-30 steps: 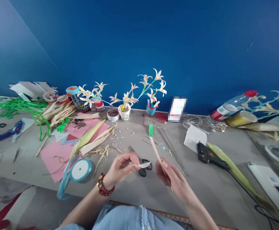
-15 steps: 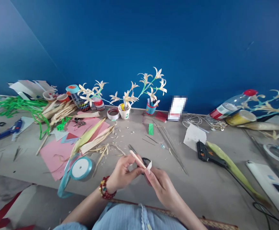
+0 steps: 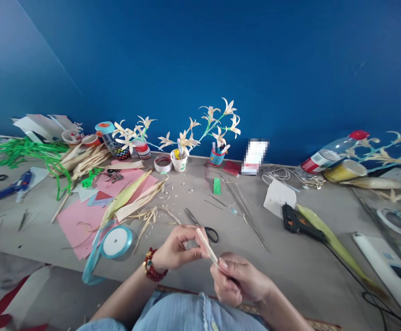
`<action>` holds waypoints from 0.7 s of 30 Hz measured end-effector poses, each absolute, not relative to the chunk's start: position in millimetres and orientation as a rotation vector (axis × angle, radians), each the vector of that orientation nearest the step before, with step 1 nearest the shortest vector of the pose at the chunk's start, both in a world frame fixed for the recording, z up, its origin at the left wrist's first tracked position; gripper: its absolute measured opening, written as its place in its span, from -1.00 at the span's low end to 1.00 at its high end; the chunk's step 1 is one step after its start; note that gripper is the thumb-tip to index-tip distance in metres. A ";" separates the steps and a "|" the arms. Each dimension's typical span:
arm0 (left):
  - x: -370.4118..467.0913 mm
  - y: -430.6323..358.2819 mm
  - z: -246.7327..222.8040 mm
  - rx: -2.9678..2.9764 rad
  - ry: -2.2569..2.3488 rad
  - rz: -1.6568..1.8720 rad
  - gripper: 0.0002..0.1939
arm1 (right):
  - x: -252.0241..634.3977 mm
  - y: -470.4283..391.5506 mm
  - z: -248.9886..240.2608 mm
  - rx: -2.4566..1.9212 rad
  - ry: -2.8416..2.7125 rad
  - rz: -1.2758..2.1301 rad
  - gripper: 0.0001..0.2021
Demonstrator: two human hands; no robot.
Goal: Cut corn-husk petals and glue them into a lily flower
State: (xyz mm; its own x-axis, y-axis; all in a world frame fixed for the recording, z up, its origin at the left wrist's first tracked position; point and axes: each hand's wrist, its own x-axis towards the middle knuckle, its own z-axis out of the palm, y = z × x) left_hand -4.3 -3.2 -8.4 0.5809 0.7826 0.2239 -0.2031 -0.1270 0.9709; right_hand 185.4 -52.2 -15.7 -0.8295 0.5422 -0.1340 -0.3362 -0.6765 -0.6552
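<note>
A narrow pale strip of corn husk [image 3: 206, 246] slants between my hands above the grey table. My left hand [image 3: 181, 248], with a red bead bracelet [image 3: 152, 265] on its wrist, has its fingers closed about the strip's upper part. My right hand [image 3: 238, 278] pinches the lower end between thumb and curled fingers. Just beyond them lies a pair of scissors [image 3: 212, 234] with black handles, partly hidden by my left hand. To the left are thin husk shreds [image 3: 148, 218] and a roll of light blue ribbon [image 3: 117, 242].
Cups with husk flowers [image 3: 180, 161] stand along the blue wall. Pink paper [image 3: 79, 225] and husks [image 3: 126, 197] lie left. Metal wires [image 3: 245, 211], a black glue gun [image 3: 300, 223] with a trailing cord and a white power strip [image 3: 380, 271] lie right.
My right hand has moved right and down and its fingers have curled in. The husk strip has shifted slightly right and down, and more of the scissors shows.
</note>
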 end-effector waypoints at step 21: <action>-3.5 -4.8 -15.2 1.435 0.720 1.067 -0.86 | 172.0 -39.6 -3.6 -1.175 -1.562 1.495 -0.46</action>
